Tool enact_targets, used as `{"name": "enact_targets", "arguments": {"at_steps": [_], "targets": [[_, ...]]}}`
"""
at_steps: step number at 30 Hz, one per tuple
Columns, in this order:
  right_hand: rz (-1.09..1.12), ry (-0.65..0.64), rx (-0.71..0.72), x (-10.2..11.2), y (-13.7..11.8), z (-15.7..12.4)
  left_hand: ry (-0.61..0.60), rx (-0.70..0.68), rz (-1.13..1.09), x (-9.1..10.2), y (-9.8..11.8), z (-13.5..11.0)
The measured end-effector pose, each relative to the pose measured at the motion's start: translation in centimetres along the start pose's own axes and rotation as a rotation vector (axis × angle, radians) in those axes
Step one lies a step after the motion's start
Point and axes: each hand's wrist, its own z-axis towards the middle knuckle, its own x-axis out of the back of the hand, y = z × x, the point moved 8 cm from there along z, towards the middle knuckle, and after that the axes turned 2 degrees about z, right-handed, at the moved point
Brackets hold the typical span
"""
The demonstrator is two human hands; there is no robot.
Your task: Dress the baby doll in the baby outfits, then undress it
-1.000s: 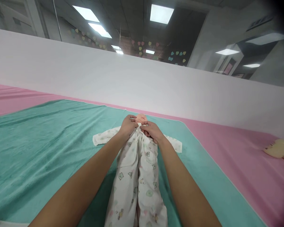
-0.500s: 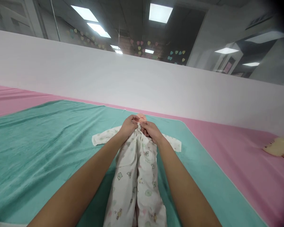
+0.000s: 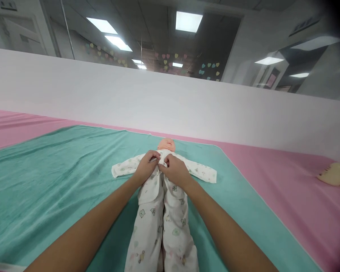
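A baby doll (image 3: 167,144) lies on its back with its head toward the wall. It wears a white long-sleeved top (image 3: 201,171) printed with small animals, sleeves spread to both sides, and matching pants (image 3: 150,223). Over the chest, my left hand (image 3: 147,165) pinches one front edge of the top. My right hand (image 3: 174,169) is closed on the other front edge, close beside the left. Below my hands the top's front parts in a narrow gap. Whatever fastener lies between the fingertips is hidden.
Beneath the doll a teal blanket (image 3: 73,170) is spread over a pink sheet (image 3: 272,170). A low white wall (image 3: 158,102) with glass above stands behind. At the right edge lies a pale yellow object (image 3: 334,173), partly cut off.
Both hands have moved from the doll's neck down to the chest. The doll's head and the collar of the top now show.
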Motion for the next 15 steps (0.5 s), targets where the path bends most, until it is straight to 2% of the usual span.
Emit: {"name": "enact_targets", "arguments": {"at_steps": [3,7,9,15], "targets": [[0.079,-0.05,-0.034,0.1,0.7,0.4,-0.082,-0.03,-0.008,0.0,0.6,-0.5],[0.454,-0.225,-0.17,-0.7,2.9,0.8,-0.181,-0.014,-0.034,-0.1,1.0,-0.7],[0.58,-0.269,-0.214,-1.0,3.6,0.7,-0.207,-0.007,-0.042,-0.2,1.1,-0.7],[0.548,-0.25,-0.139,-0.8,3.2,0.7,-0.138,0.037,0.001,-0.3,0.7,-0.6]]}}
